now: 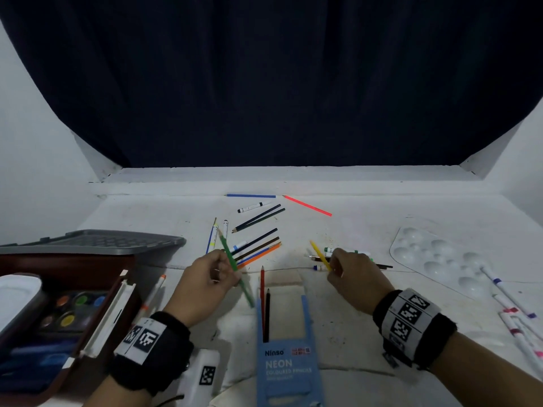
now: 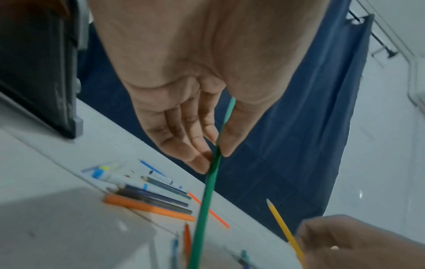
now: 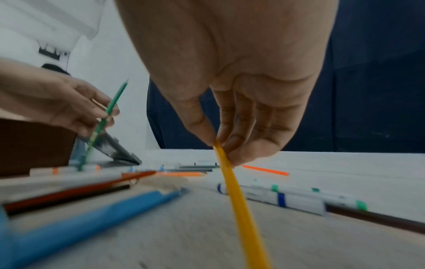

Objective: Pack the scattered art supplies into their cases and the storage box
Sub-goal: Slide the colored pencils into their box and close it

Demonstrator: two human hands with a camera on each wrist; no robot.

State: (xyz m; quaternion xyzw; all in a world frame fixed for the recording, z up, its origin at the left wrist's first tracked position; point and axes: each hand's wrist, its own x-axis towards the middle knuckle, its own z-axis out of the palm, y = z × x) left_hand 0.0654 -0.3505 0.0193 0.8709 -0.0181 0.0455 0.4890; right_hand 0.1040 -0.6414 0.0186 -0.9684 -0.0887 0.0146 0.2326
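1. A flat blue cardboard pencil box printed "Ninso NEON" lay at the bottom centre of the head view, its open top end pointing up the frame. A red pencil and a black pencil stuck out of it side by side.
2. A dark red storage box stood open at the lower left, its grey lid tipped back behind it. Inside sat a watercolour pan set with round orange, green, blue and yellow pans, a white plastic tub at the left edge, and blurred blue items lower down.
3. The left hand pinched a green pencil between thumb and fingertips, just left of the box's open end; the pencil was tilted, point towards the upper left, clear of the surface.
4. The right hand pinched a yellow pencil between thumb and forefinger, right of centre, above several white markers banded blue and green.
5. Between and above the hands, a loose cluster of dark, brown, blue and orange pencils lay on the white worktop. Further up lay a long blue pencil and a neon pink-orange pencil.
6. A clear plastic paint palette with round wells lay at the right, with more white markers at the right edge.
7. A pale cloth lay under the pencil box.
8. A dark blue curtain filled the upper frame between white walls.
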